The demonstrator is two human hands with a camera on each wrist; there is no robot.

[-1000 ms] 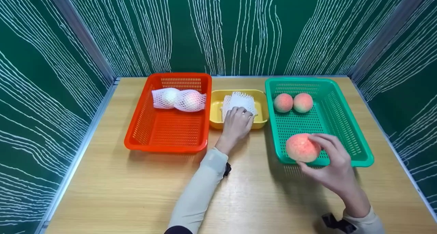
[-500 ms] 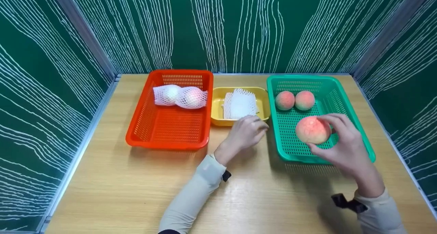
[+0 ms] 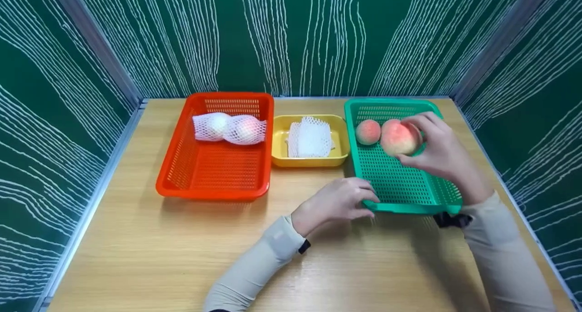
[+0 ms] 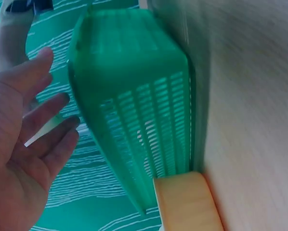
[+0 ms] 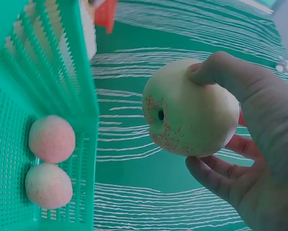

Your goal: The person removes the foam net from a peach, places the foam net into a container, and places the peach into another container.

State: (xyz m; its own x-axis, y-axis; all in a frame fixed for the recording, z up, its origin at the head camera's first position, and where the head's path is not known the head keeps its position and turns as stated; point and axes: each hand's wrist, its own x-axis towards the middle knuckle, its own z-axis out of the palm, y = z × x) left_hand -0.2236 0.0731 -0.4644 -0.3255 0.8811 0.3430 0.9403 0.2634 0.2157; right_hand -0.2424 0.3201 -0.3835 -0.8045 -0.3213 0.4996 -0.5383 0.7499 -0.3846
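Note:
My right hand (image 3: 439,148) pinches a pink and cream peach (image 3: 400,141) between thumb and fingers, holding it up over the back of the green basket (image 3: 411,208). The right wrist view shows the stem hollow of this peach and the right thumb (image 5: 218,67) on its side. Two smaller peaches, one upper (image 5: 51,138) and one lower (image 5: 48,186), lie together in the basket; in the head view the held peach mostly covers one of them. At the basket's near left corner is my left hand (image 3: 338,200), its fingers loosely bent with nothing in them.
A yellow tray (image 3: 311,162) in the middle holds white foam net sleeves (image 3: 311,138). On the left, a red basket (image 3: 213,193) holds two fruits in foam nets (image 3: 229,128). Green walls with white lines surround the wooden table (image 3: 182,257).
My right hand has carried the peach away from me, to the back of the green basket. My left hand has left the foam sleeves and moved right to the basket's near corner.

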